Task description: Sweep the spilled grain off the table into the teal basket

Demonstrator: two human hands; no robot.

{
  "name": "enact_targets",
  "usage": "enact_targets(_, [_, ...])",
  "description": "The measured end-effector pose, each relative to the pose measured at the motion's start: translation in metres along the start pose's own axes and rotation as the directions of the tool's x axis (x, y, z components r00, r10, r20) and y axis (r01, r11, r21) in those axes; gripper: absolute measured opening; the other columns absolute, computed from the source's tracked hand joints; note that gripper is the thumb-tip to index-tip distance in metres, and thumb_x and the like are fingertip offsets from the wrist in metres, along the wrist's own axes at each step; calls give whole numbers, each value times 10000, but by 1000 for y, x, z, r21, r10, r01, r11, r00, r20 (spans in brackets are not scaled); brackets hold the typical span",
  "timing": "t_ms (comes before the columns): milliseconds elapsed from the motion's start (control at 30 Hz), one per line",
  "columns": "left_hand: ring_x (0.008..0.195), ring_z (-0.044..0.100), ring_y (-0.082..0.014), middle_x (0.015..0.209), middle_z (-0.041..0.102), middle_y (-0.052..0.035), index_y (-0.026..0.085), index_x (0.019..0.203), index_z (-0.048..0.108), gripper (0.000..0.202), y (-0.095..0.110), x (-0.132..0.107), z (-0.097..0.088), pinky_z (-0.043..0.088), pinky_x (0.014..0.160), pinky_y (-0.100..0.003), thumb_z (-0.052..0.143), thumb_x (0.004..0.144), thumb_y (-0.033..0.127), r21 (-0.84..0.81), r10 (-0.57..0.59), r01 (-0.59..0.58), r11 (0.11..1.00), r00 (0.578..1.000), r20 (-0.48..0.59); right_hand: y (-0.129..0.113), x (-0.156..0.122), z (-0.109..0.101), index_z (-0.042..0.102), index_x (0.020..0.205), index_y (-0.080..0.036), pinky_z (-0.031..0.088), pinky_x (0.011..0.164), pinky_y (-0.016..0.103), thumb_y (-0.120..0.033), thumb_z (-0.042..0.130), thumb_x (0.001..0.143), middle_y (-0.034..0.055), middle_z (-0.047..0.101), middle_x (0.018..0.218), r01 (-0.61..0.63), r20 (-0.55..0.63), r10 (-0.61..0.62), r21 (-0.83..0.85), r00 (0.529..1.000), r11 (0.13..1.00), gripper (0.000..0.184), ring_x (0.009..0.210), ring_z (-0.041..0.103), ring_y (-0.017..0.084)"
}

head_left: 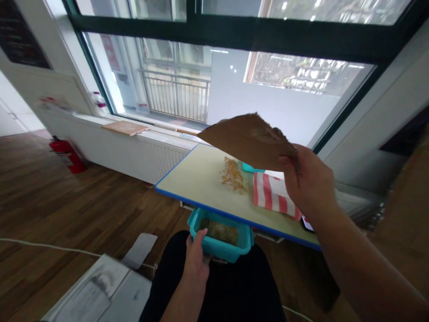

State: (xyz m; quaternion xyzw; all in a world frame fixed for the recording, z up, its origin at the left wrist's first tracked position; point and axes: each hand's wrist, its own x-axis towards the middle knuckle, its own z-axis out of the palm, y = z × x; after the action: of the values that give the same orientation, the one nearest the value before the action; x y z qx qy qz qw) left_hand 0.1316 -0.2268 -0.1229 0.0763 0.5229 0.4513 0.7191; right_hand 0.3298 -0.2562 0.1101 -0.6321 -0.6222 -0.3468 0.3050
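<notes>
My left hand [197,255] grips the near left side of a teal plastic basin [221,250], thumb over the rim. The basin rests on my lap just under the table edge, with small yellowish-brown grains [223,232] in its bottom. Raised above the table's right side, my right hand [310,174] pinches a piece of brown cardboard [246,138] by its right end. A loose pile of yellow grains [233,174] lies on the pale table [197,174]. Behind the cardboard, a second teal container [248,168] shows only in part.
A red-and-white striped cloth [273,194] lies at the table's right, beside a partly hidden phone [306,223]. A radiator [161,154] and window stand behind. On the floor at left are a fire extinguisher [69,154], a cable [50,244] and a white box [100,290].
</notes>
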Motion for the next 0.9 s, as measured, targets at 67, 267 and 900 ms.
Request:
enact_targets(67, [855,620,-202,993,635,-33,271,1092,544,419,-2,6,-4,521,704,-349,738,726,334,-16,3,-3,1000,1000,-15,-4,17,17,568,1205,-222,503,735,369,-348,403,956,105,689,1029,-28,-54,30,50,998,998,325,893,642,254])
enact_targets(267, [922,646,-244,992,651,-40,256,1036,580,377,-12,27,-14,534,719,-355,749,711,341,-65,44,-41,997,998,40,-4,61,43,564,1160,-217,497,787,386,-293,387,955,109,673,1030,131,-146,-104,195,984,972,281,945,623,248])
enact_targets(900, [971,683,-351,932,734,-79,255,1132,652,504,-26,47,10,579,755,-465,763,640,266,-124,-11,5,992,999,-45,53,66,50,618,1226,-257,500,607,298,-250,430,929,55,739,966,26,214,-77,232,974,972,352,781,690,213])
